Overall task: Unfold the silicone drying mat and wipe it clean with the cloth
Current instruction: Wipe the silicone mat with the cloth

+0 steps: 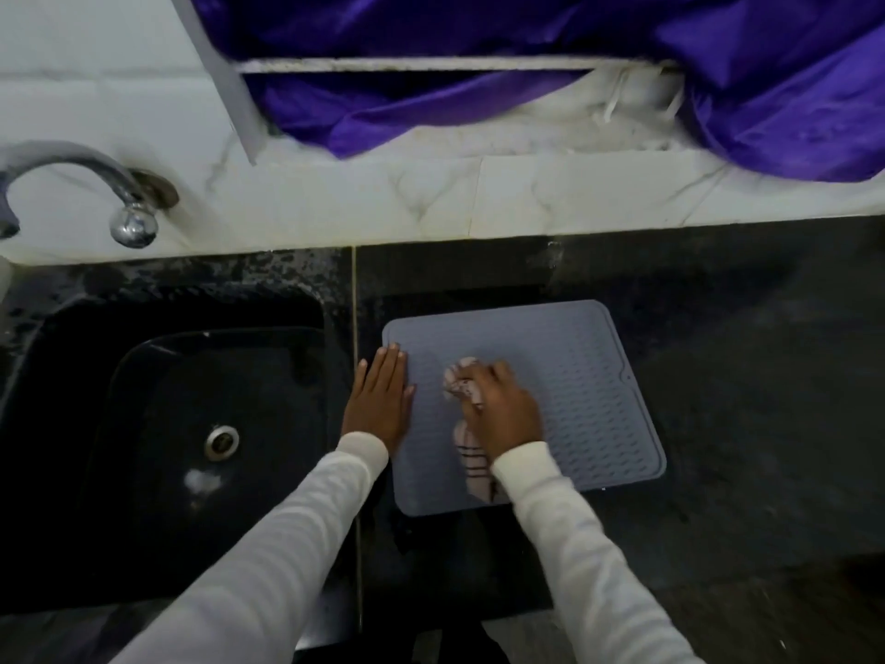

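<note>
- Grey rectangular silicone drying mat (574, 376) with ribbed surface and rounded corners: fully unfolded, flat on dark speckled stone countertop (742, 400), just right of the counter seam.
- Small notch visible on the mat's right edge.
- Left hand (378, 400): palm down, fingers straight and close together, pressed flat across the mat's left edge; partly on mat, partly on counter. Nothing gripped.
- Right hand (503, 404): fingers curled and clamped on a bunched pinkish-white cloth with dark stripes (462, 383), pressed down on the mat's left-centre area.
- Bunched end of cloth protrudes past the fingers toward the wall; striped tail trails back under the wrist, reaching the mat's near edge.
- Hands near each other, not touching; bare strip of mat between them.
- Both forearms in long white sleeves (268, 558), entering from the bottom of the view.
- Black sink basin (96, 448) with round metal drain (221, 441) left of the seam, just beside the left hand.
- Curved chrome tap (110, 194) mounted on white marble-patterned tiled wall (431, 198) above the sink.
- Purple shiny fabric (479, 40) draped over the ledge at top, well apart from the mat.
- Mat surface condition (wet or dry, soiled or clean): cannot tell, lighting dim.
</note>
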### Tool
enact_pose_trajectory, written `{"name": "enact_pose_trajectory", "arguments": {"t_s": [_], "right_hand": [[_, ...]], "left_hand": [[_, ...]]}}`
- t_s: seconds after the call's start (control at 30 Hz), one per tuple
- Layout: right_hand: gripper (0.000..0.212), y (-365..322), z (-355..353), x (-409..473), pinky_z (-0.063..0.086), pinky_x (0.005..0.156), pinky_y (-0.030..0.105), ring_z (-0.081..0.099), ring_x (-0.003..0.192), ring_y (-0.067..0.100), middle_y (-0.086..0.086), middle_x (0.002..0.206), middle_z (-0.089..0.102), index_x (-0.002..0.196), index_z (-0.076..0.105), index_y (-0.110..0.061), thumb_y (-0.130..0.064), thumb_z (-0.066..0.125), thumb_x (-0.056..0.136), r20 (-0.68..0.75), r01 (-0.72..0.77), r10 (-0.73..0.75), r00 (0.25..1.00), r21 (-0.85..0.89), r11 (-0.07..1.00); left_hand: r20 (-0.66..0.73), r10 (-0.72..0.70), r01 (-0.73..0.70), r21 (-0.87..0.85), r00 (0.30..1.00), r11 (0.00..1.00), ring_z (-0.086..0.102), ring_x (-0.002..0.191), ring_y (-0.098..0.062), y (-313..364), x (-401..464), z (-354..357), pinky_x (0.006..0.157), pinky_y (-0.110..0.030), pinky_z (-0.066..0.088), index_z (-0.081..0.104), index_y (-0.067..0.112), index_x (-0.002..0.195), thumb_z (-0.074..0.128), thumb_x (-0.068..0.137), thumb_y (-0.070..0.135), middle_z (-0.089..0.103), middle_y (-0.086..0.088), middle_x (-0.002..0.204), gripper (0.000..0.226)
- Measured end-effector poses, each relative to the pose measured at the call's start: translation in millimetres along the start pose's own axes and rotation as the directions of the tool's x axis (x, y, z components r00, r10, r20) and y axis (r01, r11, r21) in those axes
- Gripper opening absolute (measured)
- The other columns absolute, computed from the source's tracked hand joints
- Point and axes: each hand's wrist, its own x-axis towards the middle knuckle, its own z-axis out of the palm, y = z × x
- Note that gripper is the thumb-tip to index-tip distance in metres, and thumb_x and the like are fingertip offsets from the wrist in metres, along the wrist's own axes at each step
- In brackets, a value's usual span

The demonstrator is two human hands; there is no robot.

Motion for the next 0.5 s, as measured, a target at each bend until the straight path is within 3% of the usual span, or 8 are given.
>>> {"name": "enact_pose_trajectory", "arguments": {"t_s": [0.13,0.2,0.27,0.37,0.5], "right_hand": [[0.045,-26,45,52,0.05,0.079,0.039,0.061,0.097,0.032,0.012,0.133,0.046,0.139,0.044,-0.02,-0.03,0.048,0.096,0.164,-0.072,0.09,0.982,-0.109,0.991],[0.046,-28,70,78,0.05,0.084,0.04,0.061,0.102,0.033,0.014,0.141,0.039,0.142,0.04,-0.02,-0.029,0.047,0.097,0.228,-0.074,0.099,0.969,-0.115,0.991],[0.046,-26,90,98,0.05,0.084,0.04,0.059,0.106,0.033,0.014,0.143,0.037,0.141,0.04,-0.02,-0.028,0.048,0.097,0.251,-0.065,0.091,0.964,-0.111,0.992],[0.043,-15,105,109,0.053,0.08,0.041,0.061,0.103,0.032,0.012,0.141,0.038,0.138,0.044,-0.022,-0.03,0.05,0.096,0.241,0.003,0.03,0.97,-0.136,0.991],[0.041,8,98,115,0.054,0.076,0.041,0.065,0.092,0.032,0.011,0.137,0.041,0.135,0.044,-0.021,-0.029,0.051,0.096,0.246,0.07,-0.015,0.969,-0.215,0.974]], "left_hand": [[-0.081,-0.061,0.054,-0.08,0.995,0.995,0.029,0.143,-0.023,6,9,-12,0.12,-0.036,-0.004,0.039,0.008,0.144,0.014,0.093,0.04,0.041,-0.01,0.15,0.066],[-0.106,-0.105,0.098,-0.075,0.989,0.992,0.03,0.143,-0.025,8,23,-17,0.12,-0.038,-0.003,0.043,0.007,0.142,0.023,0.095,0.032,0.043,-0.011,0.148,0.057],[-0.087,-0.096,0.095,-0.013,0.992,0.995,0.018,0.148,-0.026,5,33,-14,0.12,-0.041,-0.005,0.03,0.008,0.15,0.037,0.099,0.027,0.029,-0.01,0.157,0.055],[0.0,-0.094,0.093,0.115,0.996,0.989,0.004,0.15,-0.025,-4,37,-1,0.118,-0.044,-0.013,0.014,0.011,0.155,0.047,0.097,0.034,0.009,-0.006,0.163,0.071],[0.001,-0.084,0.083,0.147,0.996,0.986,-0.016,0.146,-0.021,-8,35,7,0.115,-0.045,-0.02,-0.005,0.014,0.155,0.034,0.1,0.031,-0.01,-0.002,0.163,0.07]]}}
